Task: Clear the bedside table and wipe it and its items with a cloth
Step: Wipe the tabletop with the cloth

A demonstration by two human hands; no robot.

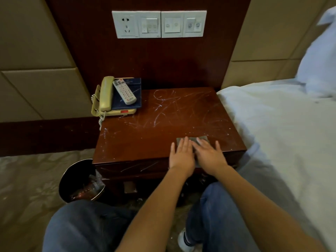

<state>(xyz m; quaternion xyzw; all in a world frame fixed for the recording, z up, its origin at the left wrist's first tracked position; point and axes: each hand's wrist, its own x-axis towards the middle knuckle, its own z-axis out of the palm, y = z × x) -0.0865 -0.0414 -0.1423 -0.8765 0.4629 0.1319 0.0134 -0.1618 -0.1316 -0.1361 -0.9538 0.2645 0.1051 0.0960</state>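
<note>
Both hands are lying flat on the cloth, near the front edge of the tabletop and a little to the right of its middle. The left hand and the right hand are resting side by side. Their fingers are straight and slightly spread, pressing the cloth down and not curling around it. The cloth is looking like a small grey rectangle. Its long side is running left to right, parallel with the front edge, and mostly its far strip is showing beyond the fingertips.

The dirt is lying away from the hands: white streaks are crossing the dark red surface toward the back and toward the left. So I am judging that the coming stroke is asking for a push forward, away from the body, with the long side of the cloth leading.

The table is not cleared yet. In the far left corner a beige telephone is standing, with a blue folder lying on it and a white remote control lying on the folder. This stack is well apart from the cloth, diagonally to the left, and the left hand is the nearer one to it. The bed is standing just beside the table on the right, and a bin is sitting on the floor by the front left corner.
</note>
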